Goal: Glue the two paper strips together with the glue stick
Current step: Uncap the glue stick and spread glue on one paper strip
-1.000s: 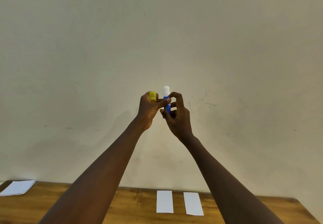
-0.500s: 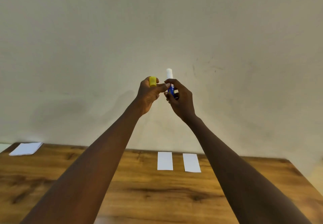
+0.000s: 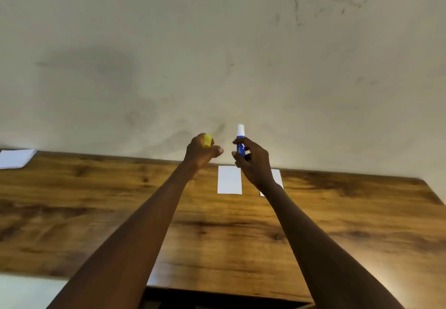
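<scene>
Pinching a small yellow plastic cap (image 3: pixel 208 140) in the left hand (image 3: pixel 201 152), fingers curled tight. Gripping a slim blue plastic glue stick (image 3: pixel 241 149) upright by the barrel in the right hand (image 3: pixel 252 164), white glue tip bared: light, rigid, smooth, tacky on top. Beyond, flat on the brown wood-grain table (image 3: pixel 96 212), two white rectangular paper strips (image 3: pixel 229 179) side by side: thin, limp, probably prone to sliding.

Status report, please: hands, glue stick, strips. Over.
Left hand grips yellow cap; right hand grips uncapped glue stick, upright. Left paper strip and right paper strip flat on table, apart. Nothing blocks them.
</scene>
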Action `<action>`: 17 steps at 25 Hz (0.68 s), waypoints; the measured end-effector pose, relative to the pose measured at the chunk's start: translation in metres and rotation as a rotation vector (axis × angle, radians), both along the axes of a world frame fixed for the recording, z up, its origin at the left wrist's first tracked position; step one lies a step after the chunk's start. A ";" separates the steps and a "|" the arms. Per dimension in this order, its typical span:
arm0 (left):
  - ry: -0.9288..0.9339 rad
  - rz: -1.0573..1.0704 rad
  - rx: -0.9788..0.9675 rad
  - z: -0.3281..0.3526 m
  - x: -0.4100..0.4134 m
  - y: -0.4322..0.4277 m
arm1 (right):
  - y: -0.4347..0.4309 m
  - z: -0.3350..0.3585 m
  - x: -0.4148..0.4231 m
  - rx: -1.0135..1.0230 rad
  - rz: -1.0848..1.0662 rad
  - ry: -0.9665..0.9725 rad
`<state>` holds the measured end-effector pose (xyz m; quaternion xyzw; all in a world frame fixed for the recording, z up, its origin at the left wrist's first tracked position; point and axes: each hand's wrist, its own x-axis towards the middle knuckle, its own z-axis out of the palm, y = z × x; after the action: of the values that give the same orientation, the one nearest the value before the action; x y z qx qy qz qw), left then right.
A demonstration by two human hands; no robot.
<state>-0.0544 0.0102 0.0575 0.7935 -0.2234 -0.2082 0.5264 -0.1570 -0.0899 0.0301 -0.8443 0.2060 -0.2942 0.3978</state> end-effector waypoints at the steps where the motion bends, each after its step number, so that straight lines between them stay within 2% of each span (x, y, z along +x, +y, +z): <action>1: -0.001 0.001 0.038 -0.017 0.002 0.000 | -0.001 -0.014 0.001 0.013 0.003 0.023; 5: -0.086 -0.017 0.187 -0.069 0.006 -0.004 | -0.005 -0.055 0.003 0.096 0.007 0.110; 10: -0.211 -0.080 0.350 -0.111 0.018 -0.018 | -0.012 -0.084 0.007 0.216 0.006 0.115; 14: -0.292 -0.113 0.446 -0.133 0.027 -0.024 | -0.020 -0.100 0.015 0.161 0.049 0.131; 17: -0.333 -0.167 0.457 -0.150 0.033 -0.030 | -0.024 -0.112 0.024 0.031 0.026 0.189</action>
<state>-0.0211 -0.0201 -0.0925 0.8936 -0.3184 -0.1627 0.2715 -0.1332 -0.1139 -0.0824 -0.8645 0.2361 -0.2050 0.3935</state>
